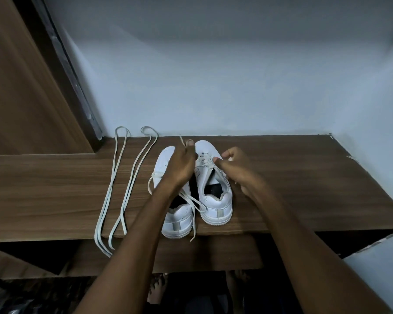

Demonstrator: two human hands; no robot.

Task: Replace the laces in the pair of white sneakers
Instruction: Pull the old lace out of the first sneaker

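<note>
Two white sneakers stand side by side on a brown wooden shelf (pixel 304 177), toes toward the wall. My left hand (pixel 180 165) is over the left sneaker (pixel 179 219) and pinches a lace end (pixel 181 139) lifted up from the right sneaker (pixel 216 198). My right hand (pixel 234 165) grips the right sneaker's upper by the laced eyelets, thumb on the lacing. The left sneaker's lace (pixel 194 206) lies loose across its opening and hangs over the shelf edge. Two long pale laces (pixel 120 184) lie folded on the shelf to the left.
A pale wall rises right behind the shelf. A wooden door or panel (pixel 21 98) stands at the left. The spare laces' ends dangle past the shelf's front edge (pixel 104 245). Below the shelf is a dark floor with my feet (pixel 157 288).
</note>
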